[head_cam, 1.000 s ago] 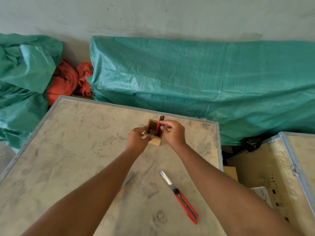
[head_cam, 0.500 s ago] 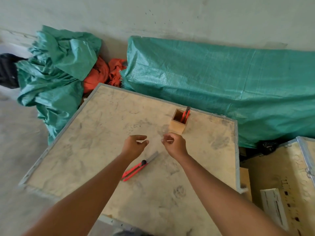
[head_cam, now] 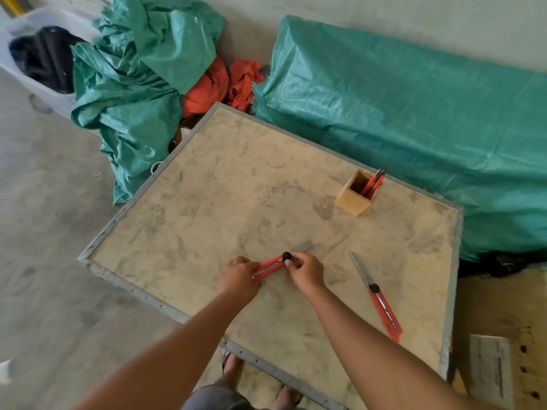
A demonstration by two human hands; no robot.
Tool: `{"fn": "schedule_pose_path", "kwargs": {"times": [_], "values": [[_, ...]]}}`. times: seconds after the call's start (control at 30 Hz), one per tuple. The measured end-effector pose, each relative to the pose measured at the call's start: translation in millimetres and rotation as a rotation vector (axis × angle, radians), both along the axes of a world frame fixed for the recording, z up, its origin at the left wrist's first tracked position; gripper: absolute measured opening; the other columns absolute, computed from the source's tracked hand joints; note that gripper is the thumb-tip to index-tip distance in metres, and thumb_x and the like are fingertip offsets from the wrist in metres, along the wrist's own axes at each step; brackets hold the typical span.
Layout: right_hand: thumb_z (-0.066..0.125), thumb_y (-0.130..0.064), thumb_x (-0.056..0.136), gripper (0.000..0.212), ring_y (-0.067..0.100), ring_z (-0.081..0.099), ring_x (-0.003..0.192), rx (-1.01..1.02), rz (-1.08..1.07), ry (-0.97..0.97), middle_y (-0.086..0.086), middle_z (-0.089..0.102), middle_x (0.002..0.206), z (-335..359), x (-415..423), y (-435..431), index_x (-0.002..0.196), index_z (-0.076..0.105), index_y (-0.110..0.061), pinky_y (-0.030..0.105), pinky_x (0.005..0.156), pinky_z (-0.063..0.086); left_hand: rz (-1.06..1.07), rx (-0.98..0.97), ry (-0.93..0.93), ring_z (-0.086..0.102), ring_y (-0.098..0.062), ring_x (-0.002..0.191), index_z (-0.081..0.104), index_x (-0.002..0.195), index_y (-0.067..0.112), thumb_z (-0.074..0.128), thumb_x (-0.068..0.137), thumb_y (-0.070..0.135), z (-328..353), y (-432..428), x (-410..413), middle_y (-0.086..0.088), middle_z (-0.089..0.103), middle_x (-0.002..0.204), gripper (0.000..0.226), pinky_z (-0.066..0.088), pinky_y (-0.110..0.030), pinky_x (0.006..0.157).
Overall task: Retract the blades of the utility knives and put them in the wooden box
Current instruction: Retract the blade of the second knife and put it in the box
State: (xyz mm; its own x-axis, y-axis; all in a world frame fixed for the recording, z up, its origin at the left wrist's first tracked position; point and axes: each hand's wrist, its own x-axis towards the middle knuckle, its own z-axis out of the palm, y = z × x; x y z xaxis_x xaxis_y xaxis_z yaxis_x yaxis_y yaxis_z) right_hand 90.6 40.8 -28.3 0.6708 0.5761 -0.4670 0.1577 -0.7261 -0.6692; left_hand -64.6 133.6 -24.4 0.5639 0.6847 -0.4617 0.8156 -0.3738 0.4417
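Observation:
A small wooden box (head_cam: pixel 353 199) stands upright near the far right of the crate top (head_cam: pixel 207 208), with a red utility knife (head_cam: pixel 373 182) standing in it. Both hands grip a second red utility knife (head_cam: pixel 270 266) lying near the front: my left hand (head_cam: pixel 239 276) holds its handle end, and my right hand (head_cam: pixel 306 269) pinches it by the black slider knob. Its grey blade (head_cam: pixel 303 247) sticks out past my right fingers. A third red utility knife (head_cam: pixel 377 294) lies to the right, its blade extended and pointing away from me.
Green tarpaulin (head_cam: pixel 399 113) covers a long bulk behind the crate, and a crumpled green tarp (head_cam: pixel 133 84) with orange cloth (head_cam: pixel 219 84) sits at back left. A second crate (head_cam: pixel 500 335) stands at the right. Concrete floor lies to the left, and my feet show at the crate's front edge.
Both hands drew back from the wooden box, leaving a knife standing in it, and came down onto the knife at the front. The view has swung left and downward.

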Motion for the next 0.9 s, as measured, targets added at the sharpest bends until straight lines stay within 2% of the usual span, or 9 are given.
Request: {"fn": "schedule_pose_path", "kwargs": {"times": [0.27,0.33,0.43,0.57,0.63,0.7,0.77,0.9], "values": [[0.071,-0.017,0.093,0.028,0.023,0.070,0.109,-0.001,-0.089,0.007,0.008,0.076,0.118,-3.6,-5.5,6.8,0.120,0.074,-0.011,0.017,0.085,0.041,-0.009,0.013,-0.118,0.063,-0.025,0.096,0.073,0.112,0.029,0.067,0.080,0.028,-7.2,-5.5,-3.6,-0.002,0.063,0.105,0.033,0.055,-0.035,0.077],[0.071,-0.018,0.093,0.024,0.020,0.069,0.105,0.052,-0.141,0.039,0.008,0.075,0.115,1.5,-8.8,9.0,0.116,0.074,-0.012,0.020,0.087,0.047,0.029,-0.005,-0.162,0.064,-0.025,0.093,0.073,0.114,0.027,0.069,0.080,0.027,-2.5,-7.6,-5.0,-0.003,0.063,0.106,0.034,0.055,-0.034,0.076],[0.070,-0.015,0.095,0.018,0.022,0.073,0.097,0.173,-0.265,0.195,0.010,0.071,0.111,16.7,-11.1,10.4,0.113,0.069,-0.016,0.040,0.082,0.065,0.065,-0.026,-0.240,0.064,-0.018,0.083,0.073,0.114,0.024,0.072,0.080,0.030,10.3,-10.4,-4.4,0.001,0.061,0.105,0.034,0.055,-0.031,0.073],[0.070,-0.013,0.095,0.025,0.026,0.076,0.096,0.298,-0.295,0.242,0.013,0.071,0.114,54.1,-0.5,7.7,0.120,0.067,-0.017,0.038,0.072,0.068,0.139,-0.095,-0.366,0.060,-0.006,0.078,0.072,0.114,0.027,0.074,0.081,0.033,41.9,-9.8,0.5,0.005,0.061,0.103,0.034,0.044,-0.012,0.065],[0.070,-0.013,0.095,0.028,0.028,0.076,0.096,0.338,-0.291,0.222,0.012,0.071,0.113,76.3,8.8,3.3,0.122,0.067,-0.019,0.037,0.071,0.068,0.136,-0.107,-0.423,0.063,-0.006,0.080,0.070,0.117,0.033,0.074,0.082,0.035,61.7,-10.4,4.8,0.007,0.063,0.103,0.036,0.047,-0.015,0.067],[0.070,-0.011,0.095,0.028,0.028,0.078,0.092,0.377,-0.284,0.212,0.014,0.072,0.111,97.6,20.3,-4.2,0.122,0.068,-0.020,0.040,0.073,0.068,0.177,-0.258,-0.496,0.069,-0.010,0.082,0.069,0.120,0.033,0.073,0.085,0.028,82.7,-12.2,11.1,0.008,0.068,0.102,0.035,0.058,-0.026,0.071],[0.070,-0.010,0.095,0.028,0.027,0.079,0.088,0.416,-0.271,0.202,0.017,0.074,0.109,119.2,32.2,-14.1,0.120,0.068,-0.020,0.042,0.073,0.067,0.202,-0.516,-0.588,0.074,-0.015,0.087,0.069,0.121,0.029,0.072,0.088,0.013,103.5,-15.8,16.0,0.001,0.073,0.102,0.037,0.063,-0.038,0.078],[0.069,-0.008,0.095,0.025,0.018,0.080,0.076,0.487,-0.243,0.187,0.017,0.078,0.100,161.4,43.9,-39.2,0.120,0.068,-0.013,0.030,0.063,0.065,0.080,-0.733,-0.712,0.072,-0.026,0.095,0.069,0.120,0.029,0.073,0.085,0.002,137.1,-24.6,17.8,-0.009,0.071,0.112,0.044,0.062,-0.040,0.082]]}}
